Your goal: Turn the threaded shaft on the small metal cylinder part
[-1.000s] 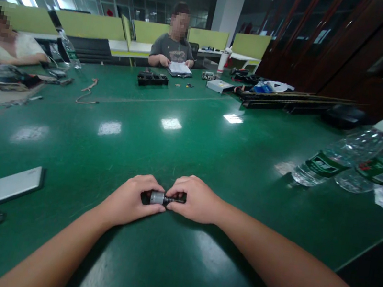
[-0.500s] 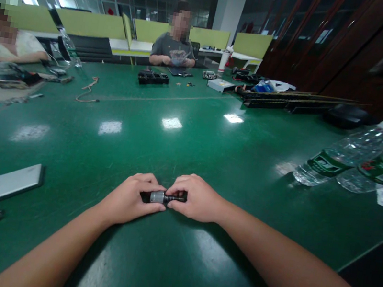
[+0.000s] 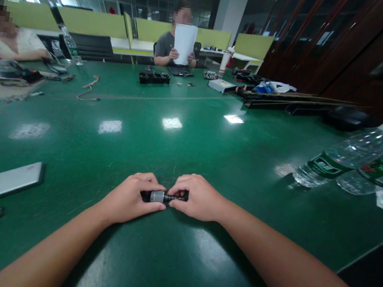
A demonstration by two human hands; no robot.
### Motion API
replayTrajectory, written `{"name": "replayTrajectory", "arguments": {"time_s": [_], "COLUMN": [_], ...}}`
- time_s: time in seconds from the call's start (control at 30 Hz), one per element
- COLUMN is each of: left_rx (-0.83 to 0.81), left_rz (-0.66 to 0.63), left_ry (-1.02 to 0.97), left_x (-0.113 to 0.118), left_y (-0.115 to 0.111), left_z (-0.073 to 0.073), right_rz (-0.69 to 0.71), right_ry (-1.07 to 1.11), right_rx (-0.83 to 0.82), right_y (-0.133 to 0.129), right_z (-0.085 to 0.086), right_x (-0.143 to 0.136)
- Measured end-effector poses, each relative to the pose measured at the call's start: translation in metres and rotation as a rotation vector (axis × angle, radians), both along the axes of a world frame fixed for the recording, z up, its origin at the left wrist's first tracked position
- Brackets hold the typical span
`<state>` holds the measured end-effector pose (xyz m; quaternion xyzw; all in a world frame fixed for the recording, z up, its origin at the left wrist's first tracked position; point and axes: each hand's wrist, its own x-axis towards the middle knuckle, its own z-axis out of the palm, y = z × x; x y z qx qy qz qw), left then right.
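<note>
Low in the middle of the head view, a small silver and black cylinder (image 3: 157, 196) lies between my hands, just above the green table (image 3: 140, 145). My left hand (image 3: 133, 200) grips its silver body between thumb and fingers. From its right end a thin dark shaft (image 3: 168, 198) sticks out, and my right hand (image 3: 197, 198) pinches this shaft with thumb and fingertips. Small details of the shaft are hidden by the fingers.
A silver flat box with a cable (image 3: 6, 183) lies at the left. Clear bottles (image 3: 348, 154) stand at the right. Farther back are a black part (image 3: 154, 77), a cord (image 3: 89, 88) and dark rails (image 3: 285, 100). A person (image 3: 163, 44) holds paper; another sits left.
My right hand has shifted very slightly to the right along the shaft. The person across the table has raised a white sheet of paper. My left hand has stayed in place.
</note>
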<state>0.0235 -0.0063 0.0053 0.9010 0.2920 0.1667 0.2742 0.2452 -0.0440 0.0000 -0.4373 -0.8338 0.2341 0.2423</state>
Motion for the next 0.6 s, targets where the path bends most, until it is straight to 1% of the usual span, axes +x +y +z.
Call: {"name": "replayTrajectory", "arguments": {"time_s": [0.37,0.6], "left_rx": [0.001,-0.003], "left_rz": [0.008,0.013], "left_ry": [-0.018,-0.006], "left_x": [-0.0020,-0.0035], "left_y": [-0.0009,-0.0023], "left_z": [-0.0020,-0.0010], "right_rz": [-0.030,-0.052], "right_ry": [-0.011,-0.028], "right_rx": [-0.019,-0.061], "right_y": [-0.0012,-0.0012], "right_z": [0.0035,0.0039], "right_x": [-0.0006,0.0002]}}
